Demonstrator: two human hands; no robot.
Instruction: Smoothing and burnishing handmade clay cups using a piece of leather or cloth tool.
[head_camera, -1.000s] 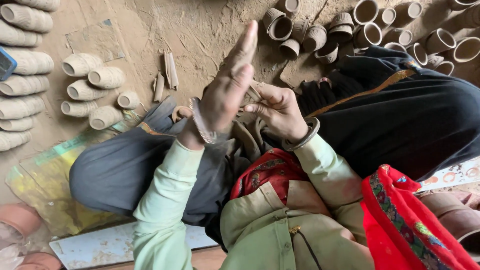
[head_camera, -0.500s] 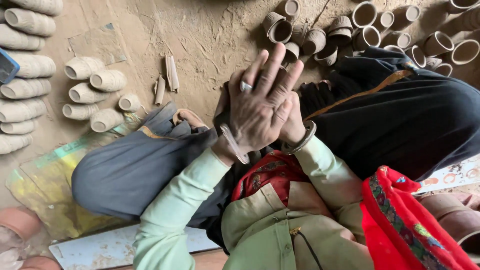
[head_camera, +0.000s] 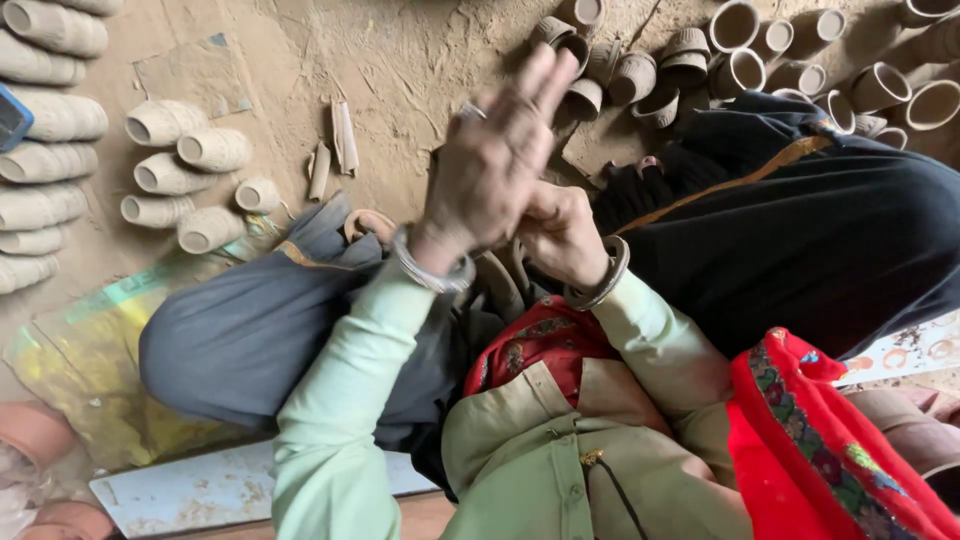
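Pale clay cups (head_camera: 185, 170) lie at upper left on the dirt floor (head_camera: 400, 60), darker clay pots (head_camera: 740, 55) along the top. At centre, the left hand (head_camera: 490, 170), fingers flat and spread, its grip released, covers the right hand (head_camera: 560, 235); whether the right grip is clenched or holding something I cannot tell.

The left hand (head_camera: 495, 165) covers whatever the right hand (head_camera: 560, 240) holds beneath it.
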